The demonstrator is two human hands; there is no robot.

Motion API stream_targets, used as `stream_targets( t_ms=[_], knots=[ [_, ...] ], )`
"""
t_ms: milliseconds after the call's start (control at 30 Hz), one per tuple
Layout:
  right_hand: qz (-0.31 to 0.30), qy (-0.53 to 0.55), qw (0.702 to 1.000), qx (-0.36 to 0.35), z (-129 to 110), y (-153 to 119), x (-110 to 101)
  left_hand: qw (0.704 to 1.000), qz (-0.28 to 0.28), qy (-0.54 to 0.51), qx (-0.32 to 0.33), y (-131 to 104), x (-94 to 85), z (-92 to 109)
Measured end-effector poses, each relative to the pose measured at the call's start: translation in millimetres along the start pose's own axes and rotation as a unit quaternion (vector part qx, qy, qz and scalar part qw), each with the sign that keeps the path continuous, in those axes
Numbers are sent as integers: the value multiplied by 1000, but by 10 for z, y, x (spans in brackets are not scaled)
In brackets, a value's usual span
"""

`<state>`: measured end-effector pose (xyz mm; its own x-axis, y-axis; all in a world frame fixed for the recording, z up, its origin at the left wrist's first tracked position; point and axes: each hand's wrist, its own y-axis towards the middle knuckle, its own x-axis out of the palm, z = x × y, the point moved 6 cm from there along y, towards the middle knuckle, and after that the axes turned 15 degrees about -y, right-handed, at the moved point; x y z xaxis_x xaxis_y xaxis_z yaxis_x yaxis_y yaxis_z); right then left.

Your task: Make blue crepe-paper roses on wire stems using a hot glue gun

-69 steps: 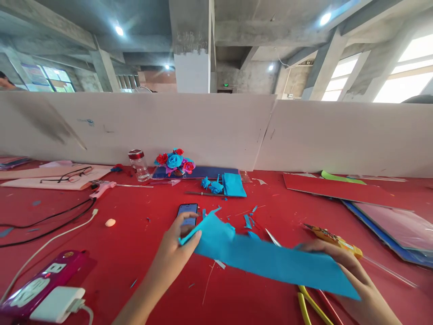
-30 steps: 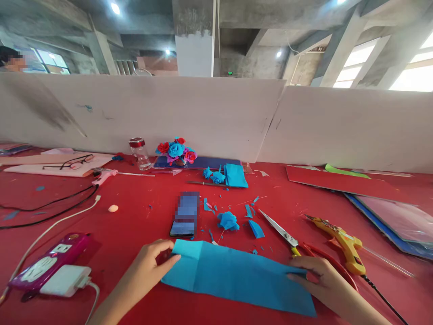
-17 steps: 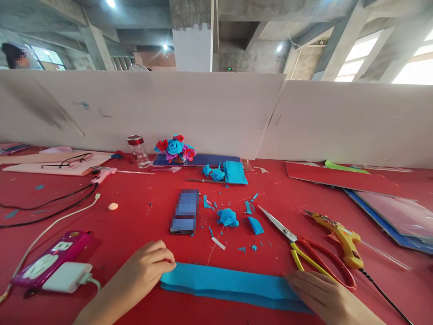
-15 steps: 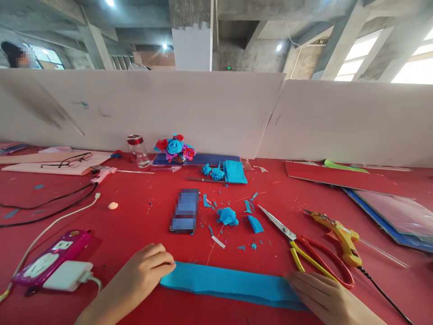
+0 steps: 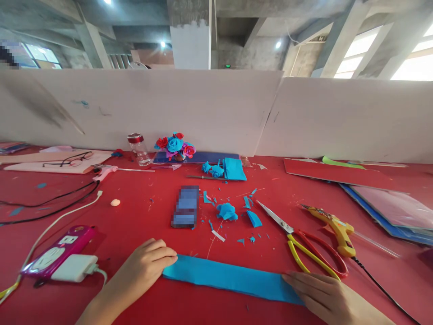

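A long folded strip of blue crepe paper (image 5: 226, 277) lies across the red table in front of me. My left hand (image 5: 150, 262) pinches its left end between thumb and fingers. At the other end, my right hand (image 5: 321, 291) has its fingers pressed together over the paper, its thumb out of sight. Just beyond that hand rest scissors (image 5: 287, 230) with red and yellow handles, blades apart. A blue paper flower (image 5: 227, 211) sits past the middle of the strip among small blue scraps.
A yellow glue gun (image 5: 333, 228) lies right of the scissors. On the left are a pink power strip (image 5: 64, 246) with a white charger (image 5: 75, 268). A phone (image 5: 186, 206), glass bottle (image 5: 139, 150) and paper-flower bunch (image 5: 175, 145) stand farther back, before a white partition (image 5: 169, 104).
The strip's lower edge, where loose layers showed, now looks even and flat. My right hand has shifted slightly left along it; my left hand keeps its pinch.
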<state>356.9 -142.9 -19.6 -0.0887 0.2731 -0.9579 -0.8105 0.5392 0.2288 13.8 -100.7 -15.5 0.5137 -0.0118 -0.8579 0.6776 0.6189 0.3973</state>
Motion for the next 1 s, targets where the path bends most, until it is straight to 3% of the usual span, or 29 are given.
stream_targets(
  t_ms=[167,300,400,500,567,633,700,767,867,1000],
  knots=[
    [-25,41,998,-26,41,-19,-7,1000,-15,-3,-12,-22,30,-7],
    [-3,18,998,-65,61,-94,-47,999,-26,16,-21,-78,57,-33],
    [13,17,999,-33,81,-114,-91,997,-25,65,-13,-116,37,-26],
    [28,77,997,-2,55,-23,-188,992,-12,128,-8,-51,6,104],
    [6,108,994,6,9,99,-236,990,8,140,-16,82,27,275],
    [-37,108,993,17,-35,239,-259,994,7,109,2,263,156,505],
    [-67,104,992,14,-87,363,-279,995,-52,79,33,421,424,706],
    [-75,106,992,2,-132,447,-301,992,-71,64,80,494,663,840],
    [-74,113,991,8,-144,486,-313,990,-73,74,98,443,873,819],
    [-99,143,984,36,-126,509,-301,988,-79,102,85,286,859,698]
  ],
)
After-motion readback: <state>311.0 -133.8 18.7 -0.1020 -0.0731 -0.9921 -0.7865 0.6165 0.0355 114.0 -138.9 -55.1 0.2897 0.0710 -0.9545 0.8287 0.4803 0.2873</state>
